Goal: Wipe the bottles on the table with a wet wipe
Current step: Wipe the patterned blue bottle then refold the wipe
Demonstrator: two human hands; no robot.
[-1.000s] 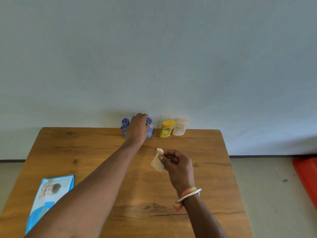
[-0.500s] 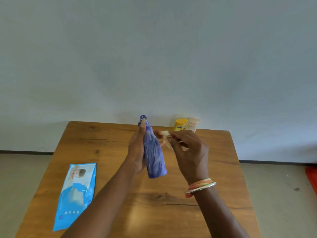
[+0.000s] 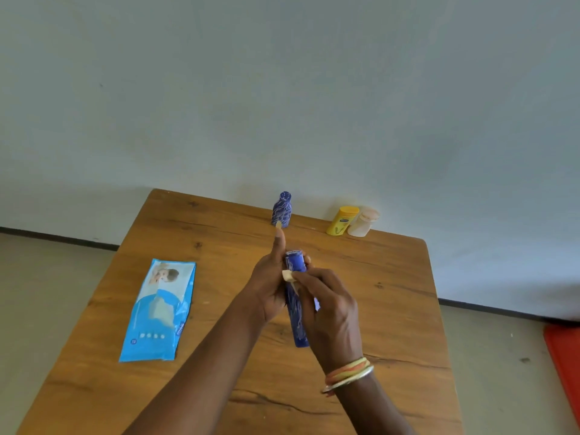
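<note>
Pale grey-blue wall [image 3: 282, 89] behind a wooden table [image 3: 392, 293] — beige floor [image 3: 47, 277], dark skirting [image 3: 56, 238].

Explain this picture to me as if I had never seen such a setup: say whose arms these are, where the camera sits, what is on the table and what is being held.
There is no machine here: the two bare arms belong to a person, and the single camera sits on that person's head, looking forward and down.

The left hand grips a tall blue patterned bottle above the brown wooden table. The right hand, with bangles at the wrist, presses a small white wet wipe against that bottle near its top.

On the table lie a flat blue wet-wipe packet on the left and, along the far edge by the wall, a second blue patterned bottle, a yellow plastic bottle and a pale translucent jar beside it.
</note>
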